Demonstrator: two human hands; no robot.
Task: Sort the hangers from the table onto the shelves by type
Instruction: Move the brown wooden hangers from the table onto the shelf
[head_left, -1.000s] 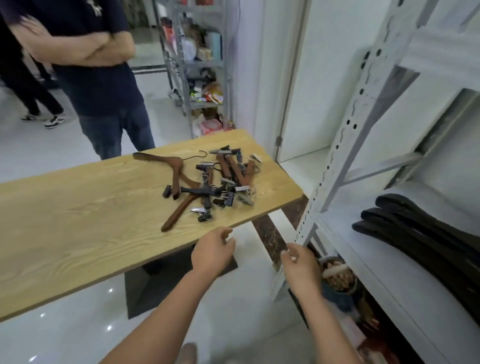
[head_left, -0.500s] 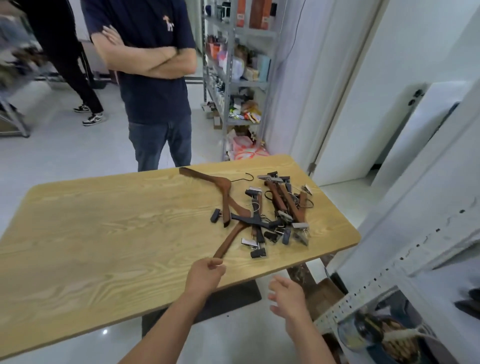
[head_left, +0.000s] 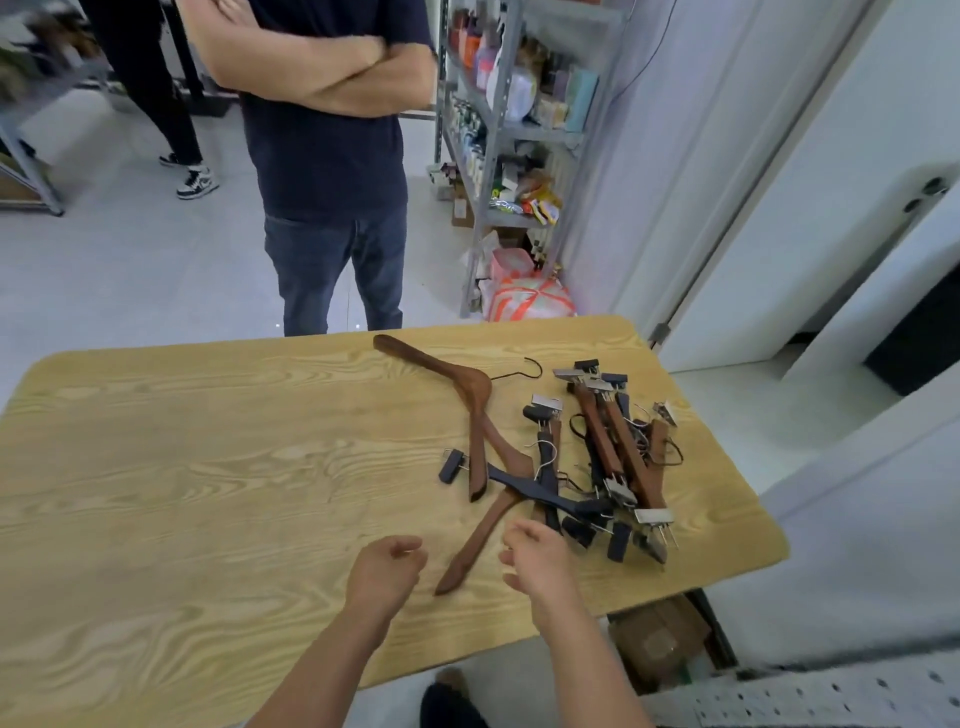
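A pile of hangers lies on the right part of the wooden table (head_left: 182, 467). Two brown wooden coat hangers (head_left: 470, 410) cross each other, the lower arm of one (head_left: 475, 545) reaching toward me. Beside them are several brown clip hangers (head_left: 615, 447) and dark navy clip hangers (head_left: 550, 491) tangled together. My left hand (head_left: 384, 571) hovers over the table left of that lower arm, fingers loosely curled, holding nothing. My right hand (head_left: 537, 558) hovers just right of the arm, next to the navy clips, also holding nothing.
A person (head_left: 327, 156) with folded arms stands behind the table's far edge. A metal rack (head_left: 511, 130) full of goods stands at the back right. A white perforated shelf post (head_left: 831, 696) is at the bottom right, with a cardboard box (head_left: 660, 639) under the table.
My view has swung from the shelf to the table. Both hands have moved forward over the table edge to either side of the nearest wooden hanger's arm.
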